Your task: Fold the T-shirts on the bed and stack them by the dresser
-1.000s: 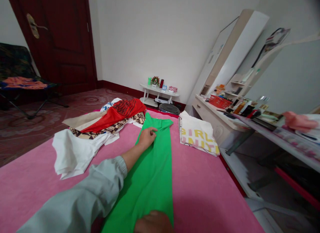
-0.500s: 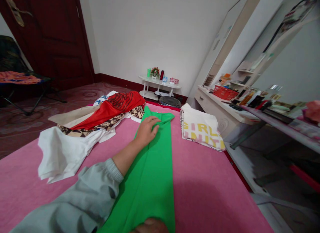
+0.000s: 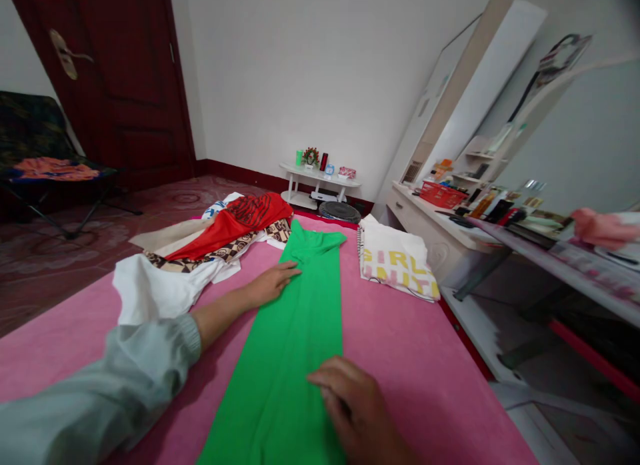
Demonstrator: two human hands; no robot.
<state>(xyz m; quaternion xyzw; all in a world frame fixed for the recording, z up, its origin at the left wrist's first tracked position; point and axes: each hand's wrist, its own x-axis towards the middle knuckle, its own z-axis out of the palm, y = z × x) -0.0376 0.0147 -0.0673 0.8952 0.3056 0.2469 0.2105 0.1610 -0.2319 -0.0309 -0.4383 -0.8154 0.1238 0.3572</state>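
A bright green shirt (image 3: 300, 332), folded into a long strip, lies on the pink bed cover (image 3: 400, 358), its neck end pointing away from me. My left hand (image 3: 274, 283) rests on its left edge near the top, fingers stretched out flat, holding nothing. Over the right edge of the lower part is my right hand (image 3: 357, 398), fingers loosely bent with a gap to the thumb and no cloth visible in the grip. Whether it touches the shirt I cannot tell. The shirt's near end runs out of view.
Left lies a heap of clothes with a red garment (image 3: 230, 218) and a white garment (image 3: 155, 288). A folded white shirt with lettering (image 3: 395, 258) lies right. Beyond the bed stands a small white table (image 3: 320, 166); a dressing table with a red basket (image 3: 443, 194) is at right.
My left hand has moved down and left from the shirt's neck end to its left edge. The right hand has come further into view, up and right from the bottom edge.
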